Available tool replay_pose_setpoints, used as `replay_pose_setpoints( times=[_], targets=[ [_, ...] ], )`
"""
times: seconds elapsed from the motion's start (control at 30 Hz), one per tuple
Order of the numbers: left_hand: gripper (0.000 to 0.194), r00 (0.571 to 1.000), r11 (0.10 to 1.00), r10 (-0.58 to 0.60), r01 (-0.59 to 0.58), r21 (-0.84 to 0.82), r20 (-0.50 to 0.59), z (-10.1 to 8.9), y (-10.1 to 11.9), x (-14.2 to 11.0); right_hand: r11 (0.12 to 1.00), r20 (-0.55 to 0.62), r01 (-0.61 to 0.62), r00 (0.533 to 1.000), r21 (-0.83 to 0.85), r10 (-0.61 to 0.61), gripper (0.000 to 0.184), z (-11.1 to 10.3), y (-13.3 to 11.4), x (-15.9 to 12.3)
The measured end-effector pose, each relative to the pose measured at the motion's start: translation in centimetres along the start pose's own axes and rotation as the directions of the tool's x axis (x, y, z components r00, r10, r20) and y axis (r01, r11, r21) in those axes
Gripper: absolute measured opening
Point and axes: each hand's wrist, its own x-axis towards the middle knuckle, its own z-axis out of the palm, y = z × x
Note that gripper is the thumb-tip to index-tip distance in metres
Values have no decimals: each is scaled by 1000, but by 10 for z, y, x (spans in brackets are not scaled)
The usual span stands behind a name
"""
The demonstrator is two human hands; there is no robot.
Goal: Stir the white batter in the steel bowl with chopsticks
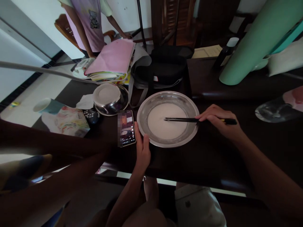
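A wide metal bowl (168,143) holds a milky white liquid (167,130). My left hand (142,148) grips the bowl's lower left rim, with the thumb at the edge and the fingers along the outer side. Dark chopsticks (182,119) lie across the right side of the bowl, held close together in my right hand (221,121) just outside the right rim. Their tips reach into the white liquid near the middle. Just left of my left hand, a phone (127,129) with a lit screen lies on the dark table (201,160).
Upturned metal bowls (110,99), a tissue pack (68,121) and a teal cup (48,105) stand left. Behind are a black bag (165,67) and books under a pink folder (113,56). A green cylinder (251,47) leans at right. Another person (87,25) stands across the table.
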Motion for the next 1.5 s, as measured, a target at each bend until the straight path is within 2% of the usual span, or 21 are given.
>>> replay_pose_setpoints(
  times=[0.1, 0.2, 0.27, 0.37, 0.43, 0.53, 0.6, 0.7, 0.77, 0.87, 0.93, 1.03, 1.1, 1.2, 1.27, 1.33, 1.4, 1.5],
  targets=[
    [79, 1000, 1000, -5, 5, 8, -2, 0, 0, 0, 999, 10, -15, 1000, 41, 15, 28, 0, 0, -1],
    [81, 1000, 999, 1, -1, 33, -1, 0, 1, 0, 999, 71, 32, 997, 30, -34, 20, 1, -1, -1],
    [82, 1000, 999, 8, -8, 46, -4, 0, 1, 0, 1000, 45, 21, 999, -5, -21, 19, 1, -1, 0],
    [82, 1000, 999, 18, -18, 39, -8, 0, 1, 0, 999, -24, -37, 999, -8, 36, 26, -1, -2, 0],
    [80, 1000, 999, 24, -24, 34, -7, 0, 1, 0, 999, 6, -35, 999, 24, 35, 28, -1, -2, 0],
    [78, 1000, 999, 25, -24, 27, -8, 0, 0, 0, 1000, 86, 10, 996, 30, -12, 21, 1, -2, 0],
    [78, 1000, 1000, 22, -22, 17, -10, 0, 0, 0, 1000, 59, -1, 998, -7, 1, 19, 1, -1, -1],
    [80, 1000, 1000, 23, -22, 18, -11, 0, 0, 0, 998, -32, -64, 997, -27, 63, 28, -1, -1, -1],
    [80, 1000, 1000, 21, -21, 22, -11, 0, 0, 0, 998, -14, -63, 998, -8, 63, 29, 0, -1, -1],
    [80, 1000, 1000, 17, -16, 20, -11, 0, 1, 0, 1000, 58, 4, 998, 0, -4, 20, 2, -1, 0],
    [80, 1000, 1000, 15, -15, 22, -9, 0, 1, 0, 1000, 30, 20, 999, -19, -19, 19, 2, 0, 0],
    [80, 1000, 1000, 13, -13, 25, 2, -1, 1, 0, 999, -52, -29, 998, -32, 27, 26, 1, -1, 0],
    [79, 1000, 1000, 10, -10, 21, 3, -1, 0, 0, 999, -22, -32, 999, -15, 32, 28, 0, -1, 0],
    [78, 1000, 1000, 11, -11, 12, -9, 0, 0, 0, 999, 63, 37, 997, -5, -37, 21, 1, -1, 1],
    [79, 1000, 1000, 17, -17, 5, -12, 1, 0, 0, 999, 38, 43, 998, -25, -42, 19, 1, -1, 0],
    [80, 1000, 1000, 17, -17, -6, -7, 1, 0, 0, 999, -30, -8, 1000, -35, 7, 23, 0, -1, -1],
    [80, 1000, 1000, 6, -6, -13, -3, 1, 0, 0, 999, -52, -47, 998, -19, 46, 29, -1, -2, -1],
    [81, 1000, 1000, 1, -1, -4, -9, 0, 1, 0, 1000, 33, -4, 999, 2, 4, 26, 1, -2, -1]
  ],
)
